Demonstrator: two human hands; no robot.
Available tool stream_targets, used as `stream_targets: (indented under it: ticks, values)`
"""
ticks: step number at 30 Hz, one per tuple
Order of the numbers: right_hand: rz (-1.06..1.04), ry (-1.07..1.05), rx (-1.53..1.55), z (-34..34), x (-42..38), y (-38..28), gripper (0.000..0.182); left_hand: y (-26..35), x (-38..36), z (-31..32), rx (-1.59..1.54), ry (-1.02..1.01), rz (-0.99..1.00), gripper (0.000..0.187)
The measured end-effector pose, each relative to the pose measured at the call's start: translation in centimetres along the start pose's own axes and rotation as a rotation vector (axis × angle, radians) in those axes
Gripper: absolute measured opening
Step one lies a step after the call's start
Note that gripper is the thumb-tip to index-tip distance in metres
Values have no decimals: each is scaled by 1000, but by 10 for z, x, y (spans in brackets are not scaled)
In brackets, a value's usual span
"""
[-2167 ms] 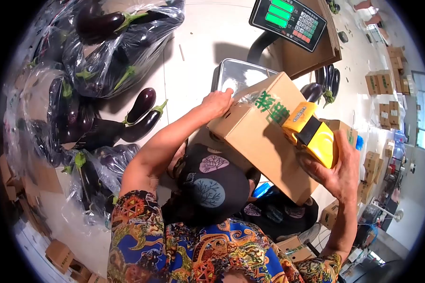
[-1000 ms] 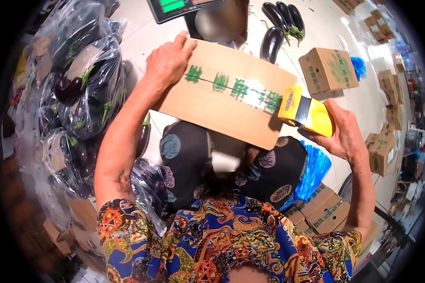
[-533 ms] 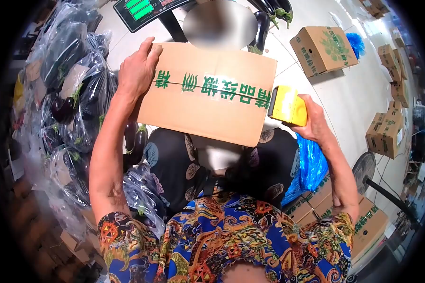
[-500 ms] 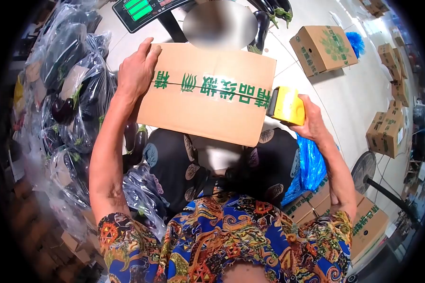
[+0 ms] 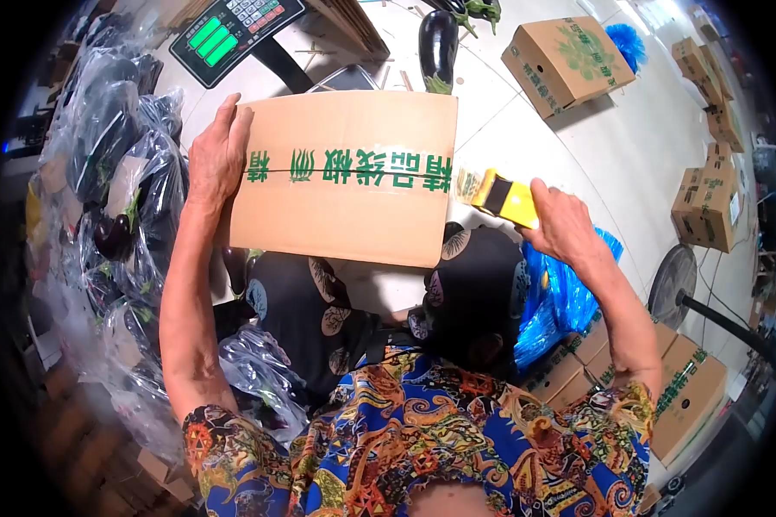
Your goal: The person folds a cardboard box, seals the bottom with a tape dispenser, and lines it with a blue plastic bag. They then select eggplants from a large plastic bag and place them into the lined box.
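A brown cardboard box [image 5: 345,215] with green printed characters lies above my knees, a strip of clear tape along its middle seam. My left hand [image 5: 216,155] holds the box's left edge, fingers on the top corner and pressed together. My right hand [image 5: 565,220] grips a yellow tape dispenser [image 5: 509,200] just off the box's right edge. Between the dispenser and that edge, a short stretch of tape shows.
A scale display [image 5: 233,33] stands at the top left. Bagged eggplants [image 5: 116,233] fill the left side. An eggplant [image 5: 440,47] lies beyond the box. Another carton [image 5: 569,65], a fan [image 5: 671,284] and blue plastic [image 5: 556,297] are on the right.
The dispenser in my right hand has turned and come away from the box's right edge, with tape now showing between them. The view has shifted, so the box appears further left.
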State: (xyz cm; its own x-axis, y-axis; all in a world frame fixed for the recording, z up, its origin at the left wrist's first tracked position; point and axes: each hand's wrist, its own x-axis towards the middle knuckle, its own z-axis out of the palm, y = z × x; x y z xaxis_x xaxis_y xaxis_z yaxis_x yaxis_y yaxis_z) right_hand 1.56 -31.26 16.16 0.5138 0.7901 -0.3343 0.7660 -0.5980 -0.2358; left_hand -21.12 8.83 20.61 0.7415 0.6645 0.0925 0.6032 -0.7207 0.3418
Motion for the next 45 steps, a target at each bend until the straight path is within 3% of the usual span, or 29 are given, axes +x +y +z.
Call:
stream_targets:
  ticks: [3, 5, 8, 9, 11, 16, 20, 23, 25, 27, 29, 30, 33, 37, 39, 40, 42, 43, 44, 45]
  values:
    - [-57, -55, -81, -12, 39, -41, 25, -2, 1, 4, -7, 29, 24, 49]
    - [-174, -96, -238, -4, 80, -66, 29, 4, 2, 3, -14, -8, -19, 49]
    - [-150, -31, -435, 48, 117, -69, 16, 2, -1, 2, -35, -1, -4, 51]
    - [-181, -280, -428, 38, 121, -60, 30, 2, -1, 1, -76, -23, -30, 52]
    - [-11, -189, -281, 70, 122, -27, 38, 4, -2, -1, -79, -21, -32, 52]
    - [202, -219, -94, 122, 117, 59, 51, 3, 3, -3, -141, -58, -119, 54]
    - [398, -214, -86, 145, 96, 74, 69, -3, 1, -5, -156, -24, -112, 51]
    - [261, 268, 193, 173, 106, 61, 85, -3, 0, -6, -129, -27, -134, 49]
    - [271, 221, 1080, 129, 119, 12, 96, -1, 2, -6, -114, -12, -110, 49]
    - [254, 98, 1495, 98, 124, -36, 102, -4, 2, -8, -140, -13, -146, 47]
    - [353, -31, 1646, 129, 151, -50, 83, -21, 3, -12, -143, 8, -113, 46]
    - [282, -250, 1818, 136, 159, -51, 73, -30, 1, -15, -174, 6, -97, 45]
    - [-20, -371, 1941, 134, 157, -52, 56, -66, -9, -23, -333, 31, -89, 45]
    - [-281, -429, 2291, 58, 151, -49, 46, -114, -36, -12, -682, 19, -227, 45]
    - [-369, -208, 2168, -4, 142, -53, 38, -114, -46, 11, -1027, 69, -252, 43]
    - [-402, -137, 2038, -36, 130, -60, 34, -176, -29, 42, -1158, -98, -410, 46]
    - [-456, -83, 1686, -86, 97, -82, 36, -187, -26, 35, -996, -255, -451, 55]
    - [-473, -87, 1506, -106, 75, -101, 37, -125, -36, 5, -701, -230, -339, 60]
    - [-513, -123, 1338, -115, 59, -123, 38, -101, -42, -4, -633, -215, -337, 67]
    - [-623, -179, 1197, -115, 47, -144, 37, -92, -44, -10, -716, -329, -355, 71]
